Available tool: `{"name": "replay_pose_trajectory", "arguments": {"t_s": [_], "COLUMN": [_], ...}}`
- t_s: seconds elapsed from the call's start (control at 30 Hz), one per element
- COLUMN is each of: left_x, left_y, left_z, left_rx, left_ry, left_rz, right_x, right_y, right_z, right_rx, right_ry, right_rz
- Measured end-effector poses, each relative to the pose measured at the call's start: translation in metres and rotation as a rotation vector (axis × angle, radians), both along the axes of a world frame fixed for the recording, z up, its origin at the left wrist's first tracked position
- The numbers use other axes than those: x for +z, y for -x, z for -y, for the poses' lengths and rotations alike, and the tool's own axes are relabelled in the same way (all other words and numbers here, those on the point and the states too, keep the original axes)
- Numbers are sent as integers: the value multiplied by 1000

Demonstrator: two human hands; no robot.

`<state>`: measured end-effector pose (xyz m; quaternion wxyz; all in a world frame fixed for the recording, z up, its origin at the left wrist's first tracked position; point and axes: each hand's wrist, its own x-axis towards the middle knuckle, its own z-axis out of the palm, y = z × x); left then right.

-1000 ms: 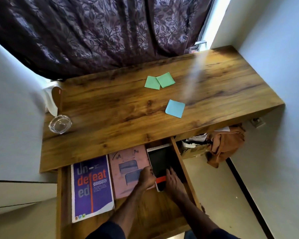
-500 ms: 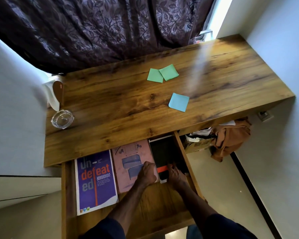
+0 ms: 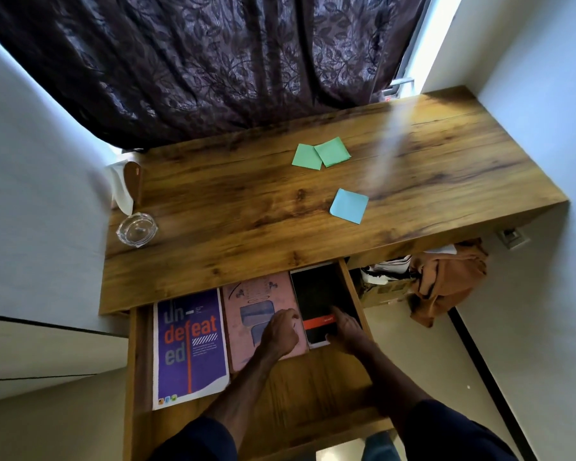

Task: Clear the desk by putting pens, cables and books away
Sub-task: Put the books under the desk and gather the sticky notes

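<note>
The black notebook (image 3: 316,294), orange-banded and white-edged, lies at the right of the drawer (image 3: 352,291). The right hand (image 3: 345,331) lies flat on it; the left hand (image 3: 280,331) is curled, grip unclear.

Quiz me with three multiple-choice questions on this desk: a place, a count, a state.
1. Where is the purple book? A desktop; B open drawer; C floor.
2. How many green sticky notes lie on the desk? A one; B four; C two.
3. What is the right hand doing? A touching the black notebook; B holding a pen; C hanging idle.
Answers: 1 B, it lies flat in the drawer. 2 C, two lie side by side. 3 A, its fingers rest on the cover.
</note>
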<state>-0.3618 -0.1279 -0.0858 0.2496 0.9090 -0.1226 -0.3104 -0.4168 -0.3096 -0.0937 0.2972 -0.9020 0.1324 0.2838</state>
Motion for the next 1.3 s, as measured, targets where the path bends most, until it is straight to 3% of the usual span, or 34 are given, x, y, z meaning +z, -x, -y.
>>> {"name": "replay_pose_trajectory", "arguments": {"t_s": [0.23, 0.43, 0.63, 1.07, 1.3], "left_x": [47, 87, 109, 87, 72], "left_y": [-18, -44, -75, -144, -196], "left_z": [12, 32, 53, 104, 137], "left_rx": [34, -2, 45, 118, 117], "left_ry": [100, 173, 161, -36, -146], "left_rz": [160, 251, 309, 282, 316], "right_x": [63, 124, 155, 124, 78], "right_y": [-5, -38, -75, -184, -245], "right_z": [16, 28, 50, 141, 170], "right_rx": [-48, -214, -248, -186, -40], "right_ry": [18, -12, -12, 96, 280], "right_rz": [323, 508, 577, 380, 238]}}
